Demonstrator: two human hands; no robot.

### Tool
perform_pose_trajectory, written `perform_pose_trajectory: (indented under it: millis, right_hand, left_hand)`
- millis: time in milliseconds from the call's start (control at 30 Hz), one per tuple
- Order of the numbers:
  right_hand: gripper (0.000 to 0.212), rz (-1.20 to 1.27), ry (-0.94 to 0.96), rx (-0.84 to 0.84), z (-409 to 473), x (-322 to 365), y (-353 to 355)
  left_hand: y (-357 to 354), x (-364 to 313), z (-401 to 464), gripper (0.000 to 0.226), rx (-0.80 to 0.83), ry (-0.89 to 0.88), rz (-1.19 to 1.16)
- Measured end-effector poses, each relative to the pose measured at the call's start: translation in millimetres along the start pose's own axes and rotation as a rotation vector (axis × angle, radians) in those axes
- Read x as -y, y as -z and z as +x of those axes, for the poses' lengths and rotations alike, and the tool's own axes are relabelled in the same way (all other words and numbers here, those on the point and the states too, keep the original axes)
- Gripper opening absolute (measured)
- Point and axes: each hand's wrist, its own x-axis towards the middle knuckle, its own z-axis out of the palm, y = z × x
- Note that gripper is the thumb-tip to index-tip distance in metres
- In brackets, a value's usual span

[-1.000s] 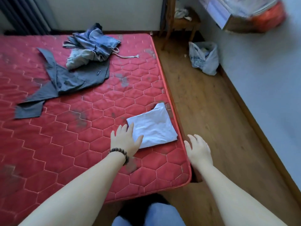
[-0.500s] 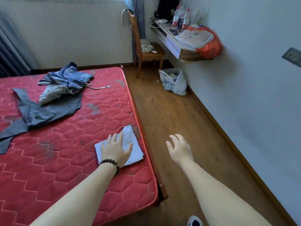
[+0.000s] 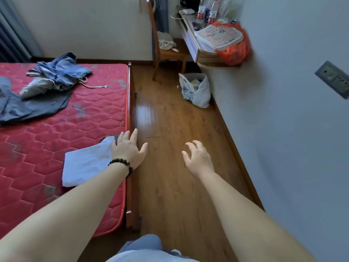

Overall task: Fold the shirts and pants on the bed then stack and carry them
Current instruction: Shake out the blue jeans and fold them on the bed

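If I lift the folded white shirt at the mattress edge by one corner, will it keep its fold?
Probably not: the folded white shirt looks thin and limp, so a corner lift would likely let it unfold. It seems light. It lies beside the red quilted mattress edge, so a sideways push might slide it off.

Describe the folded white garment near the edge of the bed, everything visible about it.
The folded white garment is a flat, roughly rectangular packet of thin, pale fabric, smooth with crisp edges and no visible print. It lies on the red quilted mattress, close to its right edge and skewed to it, one corner pointing towards the far end. The left hand, fingers straight, overlaps that corner; the forearm crosses its near side. The right hand is apart, over the wooden floor.
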Motion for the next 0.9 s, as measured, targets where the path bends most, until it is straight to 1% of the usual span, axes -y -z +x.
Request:
perform_pose_trajectory:
  millis: [133, 233, 433, 633, 767, 900]
  right_hand:
    - [0.046, 0.026, 0.035, -0.008, 34, -24, 12]
    - [0.044, 0.019, 0.07, 0.035, 66, -39, 15]
    - [0.043, 0.014, 0.109, 0.08, 165, -48, 16]
    - [0.043, -0.013, 0.173, 0.114, 316, -20, 24]
    - [0.043, -0.012, 0.211, 0.117, 412, 14, 43]
    - [0.042, 0.003, 0.255, 0.109, 484, 39, 59]
  left_hand:
    - [-3, -27, 25, 0.069, -0.014, 0.026, 0.013]
    - [-8, -42, 50, 0.069, -0.017, 0.059, 0.018]
    - [-25, -55, 130, 0.068, -0.01, 0.13, 0.022]
    - [-28, -45, 260, 0.067, -0.011, 0.216, 0.022]
    - [-3, -35, 353, 0.067, -0.042, 0.257, 0.055]
    - [17, -37, 422, 0.067, -0.064, 0.281, 0.041]
